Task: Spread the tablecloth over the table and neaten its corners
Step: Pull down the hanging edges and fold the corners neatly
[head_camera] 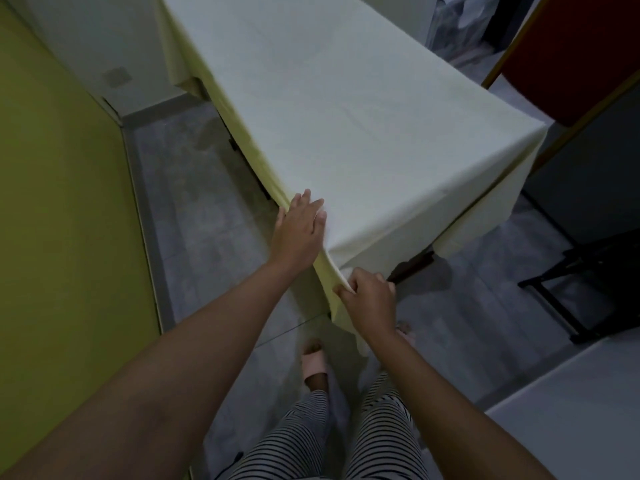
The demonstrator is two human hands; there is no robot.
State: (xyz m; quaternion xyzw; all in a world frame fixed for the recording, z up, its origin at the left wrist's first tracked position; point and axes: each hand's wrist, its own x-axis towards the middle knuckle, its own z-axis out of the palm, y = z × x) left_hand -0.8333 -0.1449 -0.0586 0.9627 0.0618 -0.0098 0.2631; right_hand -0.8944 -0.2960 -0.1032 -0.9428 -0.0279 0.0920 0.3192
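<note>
A pale yellow tablecloth (pixel 346 109) covers the long table and hangs over its sides. At the near left corner my left hand (pixel 299 230) lies flat with fingers spread, pressing the cloth at the table's edge. Just below it, my right hand (pixel 369 299) pinches the hanging fold of the cloth at that corner. A dark table leg (pixel 412 268) shows under the near hem. The table top itself is hidden by the cloth.
A yellow-green wall (pixel 62 202) stands close on the left, leaving a narrow strip of grey floor (pixel 207 237). A red chair (pixel 571 53) with a gold frame is at the right, beside a dark folding stand (pixel 588 296). My feet in pink slippers (pixel 313 362) stand at the corner.
</note>
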